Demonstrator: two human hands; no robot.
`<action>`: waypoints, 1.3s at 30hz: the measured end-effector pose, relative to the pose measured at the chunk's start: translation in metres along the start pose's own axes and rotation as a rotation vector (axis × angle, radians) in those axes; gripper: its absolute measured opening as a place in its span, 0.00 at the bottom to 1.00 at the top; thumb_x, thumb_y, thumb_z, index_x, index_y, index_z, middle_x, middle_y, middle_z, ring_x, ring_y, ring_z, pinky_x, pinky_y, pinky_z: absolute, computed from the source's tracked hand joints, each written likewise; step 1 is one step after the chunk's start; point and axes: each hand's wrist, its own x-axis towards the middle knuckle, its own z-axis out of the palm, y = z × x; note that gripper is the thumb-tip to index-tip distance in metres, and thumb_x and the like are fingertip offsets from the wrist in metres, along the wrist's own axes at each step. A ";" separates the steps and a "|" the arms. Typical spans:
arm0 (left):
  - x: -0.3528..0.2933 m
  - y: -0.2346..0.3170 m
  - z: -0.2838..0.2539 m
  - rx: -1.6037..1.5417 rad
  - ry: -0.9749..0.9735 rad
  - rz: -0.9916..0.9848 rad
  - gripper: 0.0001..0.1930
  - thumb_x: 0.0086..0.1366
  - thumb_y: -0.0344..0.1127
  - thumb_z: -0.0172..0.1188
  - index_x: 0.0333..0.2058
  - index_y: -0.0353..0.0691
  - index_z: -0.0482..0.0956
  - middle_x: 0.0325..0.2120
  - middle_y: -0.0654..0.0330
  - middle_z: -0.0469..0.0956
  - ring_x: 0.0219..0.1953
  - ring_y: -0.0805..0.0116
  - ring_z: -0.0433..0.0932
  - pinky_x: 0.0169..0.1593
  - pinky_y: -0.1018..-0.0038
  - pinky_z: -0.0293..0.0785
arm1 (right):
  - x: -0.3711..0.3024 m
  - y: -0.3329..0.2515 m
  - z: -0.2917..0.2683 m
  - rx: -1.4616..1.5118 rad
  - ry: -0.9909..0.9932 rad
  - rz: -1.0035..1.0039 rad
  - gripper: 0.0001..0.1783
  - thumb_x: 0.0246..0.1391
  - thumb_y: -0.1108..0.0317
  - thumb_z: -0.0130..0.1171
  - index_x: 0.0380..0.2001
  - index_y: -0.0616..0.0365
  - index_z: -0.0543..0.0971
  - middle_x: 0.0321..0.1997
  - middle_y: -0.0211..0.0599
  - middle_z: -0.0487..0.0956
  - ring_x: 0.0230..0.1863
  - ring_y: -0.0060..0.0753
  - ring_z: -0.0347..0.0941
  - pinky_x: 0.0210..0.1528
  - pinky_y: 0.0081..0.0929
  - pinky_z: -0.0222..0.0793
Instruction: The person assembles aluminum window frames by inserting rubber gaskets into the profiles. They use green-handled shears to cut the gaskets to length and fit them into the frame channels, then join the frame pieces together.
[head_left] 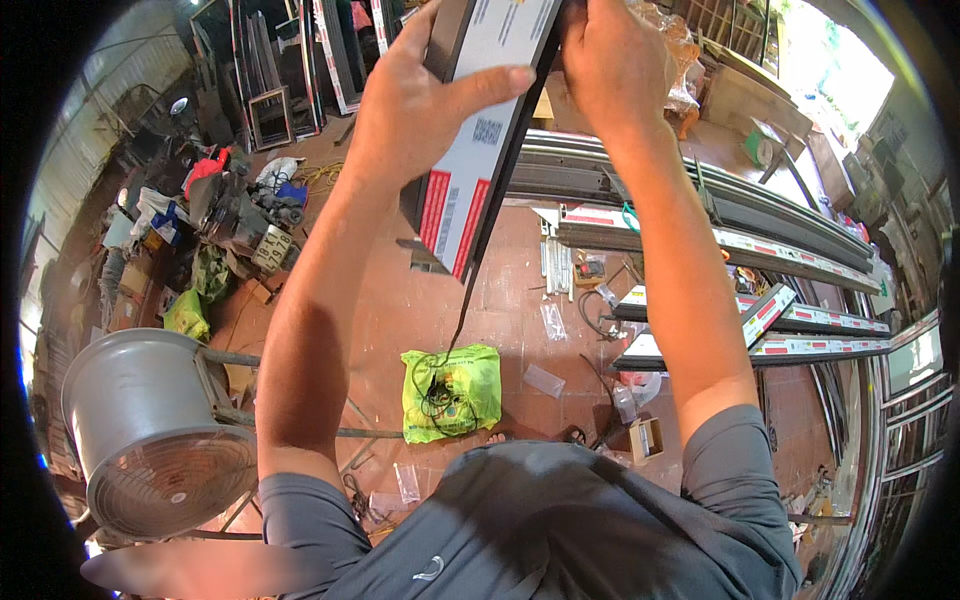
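A dark aluminium profile (465,165), faced with white and red protective film, rises slanted in front of me and runs out of the top of the picture. Wrapped round its left side is my left hand (405,115), closed, the thumb lying across the film. At the upper right edge, my right hand (618,70) is closed against the profile; its fingertips are mostly hidden. A thin black strip (464,315) hangs from the profile's lower end toward the floor. There it meets a loose black coil (440,400) on a yellow-green plastic bag (480,380).
Long film-covered profiles (800,255) lie stacked at my right, with shorter mitred ones (700,345) nearer. A large grey drum fan (135,400) stands at my left. Behind it are piled bags and tools (235,210). Plastic scraps and a small carton (646,440) lie on the tiled floor.
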 end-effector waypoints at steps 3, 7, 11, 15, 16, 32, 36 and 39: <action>-0.013 -0.018 -0.001 -0.129 0.020 0.065 0.47 0.58 0.42 0.81 0.69 0.26 0.64 0.46 0.47 0.86 0.46 0.64 0.86 0.51 0.69 0.83 | 0.029 0.001 0.007 -0.014 -0.140 0.081 0.07 0.66 0.67 0.56 0.35 0.57 0.75 0.31 0.56 0.84 0.33 0.61 0.83 0.35 0.59 0.73; -0.047 -0.038 -0.002 -0.129 0.017 -0.007 0.49 0.56 0.39 0.82 0.70 0.29 0.63 0.51 0.48 0.85 0.53 0.63 0.84 0.58 0.67 0.79 | 0.055 0.014 0.010 -0.004 -0.374 0.271 0.04 0.67 0.68 0.56 0.35 0.49 0.76 0.33 0.53 0.85 0.35 0.49 0.85 0.35 0.54 0.75; -0.087 -0.057 0.003 -0.136 -0.010 -0.147 0.52 0.55 0.41 0.83 0.71 0.29 0.61 0.52 0.49 0.85 0.54 0.64 0.83 0.59 0.66 0.78 | 0.047 0.028 0.024 -0.267 -0.104 0.003 0.13 0.63 0.60 0.58 0.42 0.58 0.80 0.34 0.53 0.87 0.35 0.59 0.86 0.48 0.61 0.78; -0.122 -0.076 0.010 -0.135 -0.047 -0.133 0.54 0.55 0.42 0.84 0.72 0.27 0.59 0.51 0.48 0.85 0.52 0.65 0.84 0.57 0.67 0.79 | 0.045 0.046 0.027 -0.188 -0.146 0.141 0.13 0.67 0.62 0.51 0.41 0.61 0.78 0.33 0.56 0.86 0.41 0.61 0.86 0.44 0.59 0.80; -0.129 -0.080 0.011 -0.167 -0.057 -0.140 0.55 0.55 0.42 0.84 0.72 0.27 0.58 0.51 0.48 0.85 0.51 0.66 0.84 0.56 0.67 0.79 | 0.044 0.049 0.026 -0.217 -0.182 0.165 0.12 0.67 0.63 0.51 0.40 0.60 0.78 0.35 0.56 0.86 0.42 0.61 0.86 0.43 0.58 0.80; -0.177 -0.107 0.041 -0.436 -0.282 -0.454 0.58 0.50 0.39 0.85 0.73 0.25 0.58 0.58 0.50 0.79 0.59 0.62 0.79 0.64 0.65 0.74 | -0.028 0.137 0.011 0.723 0.042 0.570 0.18 0.67 0.67 0.67 0.57 0.57 0.78 0.28 0.31 0.82 0.24 0.20 0.78 0.24 0.20 0.72; -0.179 -0.107 0.069 -0.546 -0.403 -0.551 0.59 0.50 0.41 0.86 0.73 0.25 0.58 0.59 0.50 0.78 0.60 0.62 0.78 0.65 0.65 0.72 | -0.060 0.192 -0.025 0.841 -0.022 0.766 0.16 0.67 0.67 0.66 0.55 0.56 0.78 0.31 0.32 0.83 0.22 0.21 0.78 0.23 0.20 0.71; -0.178 -0.104 0.095 -0.576 -0.480 -0.626 0.59 0.49 0.41 0.86 0.73 0.25 0.58 0.60 0.49 0.77 0.62 0.61 0.76 0.67 0.65 0.70 | -0.081 0.237 -0.053 0.820 -0.079 0.790 0.12 0.67 0.67 0.66 0.49 0.56 0.78 0.32 0.32 0.83 0.23 0.24 0.80 0.24 0.23 0.74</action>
